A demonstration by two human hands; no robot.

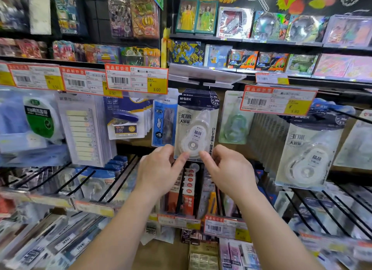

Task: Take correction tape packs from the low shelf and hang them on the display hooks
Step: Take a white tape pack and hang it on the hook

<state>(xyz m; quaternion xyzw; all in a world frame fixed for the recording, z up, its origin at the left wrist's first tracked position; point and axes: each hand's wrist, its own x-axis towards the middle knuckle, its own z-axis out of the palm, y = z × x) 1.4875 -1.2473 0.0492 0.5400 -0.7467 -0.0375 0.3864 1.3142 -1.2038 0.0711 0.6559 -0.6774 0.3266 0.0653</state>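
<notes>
A stack of white correction tape packs (196, 126) with dark blue headers hangs on a display hook at the centre, under a blank price-tag holder (205, 75). My left hand (161, 169) pinches the bottom left corner of the front pack. My right hand (227, 169) pinches its bottom right corner. Both thumbs lie on the clear blister over the tape wheel. A second row of the same packs (308, 154) hangs to the right. The hook itself is hidden behind the packs.
Staple packs (125, 122), sticky-note tabs (82, 128) and a blue ruler pack (163, 124) hang to the left; a green tape pack (234, 118) hangs just right. Black wire hooks (120, 179) stick out below. Orange price tags (136, 78) hang overhead.
</notes>
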